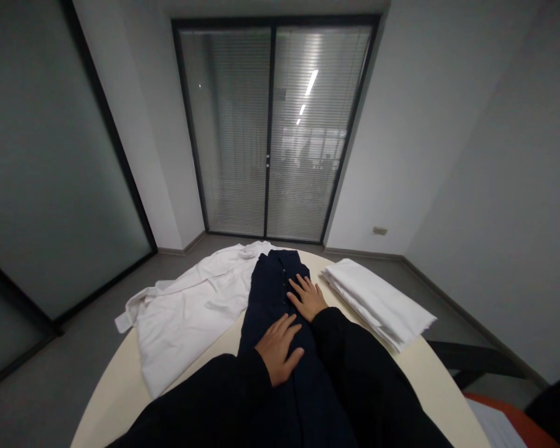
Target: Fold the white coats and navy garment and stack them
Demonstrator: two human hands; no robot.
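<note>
A long, dark navy-blue cloth garment (266,298), dotted with small buttons, lies flat across a rounded cream-coloured tabletop (121,386).

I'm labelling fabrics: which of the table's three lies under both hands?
The long navy cloth garment, the only dark one, between the rumpled white garment and the folded white cloth.

The cream table (114,386) bears a white garment (193,311), navy garment (268,295) and folded cloth (378,298).

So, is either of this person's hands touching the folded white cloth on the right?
No, the left hand and right hand both rest on the navy buttoned garment, apart from the folded white cloth.
</note>
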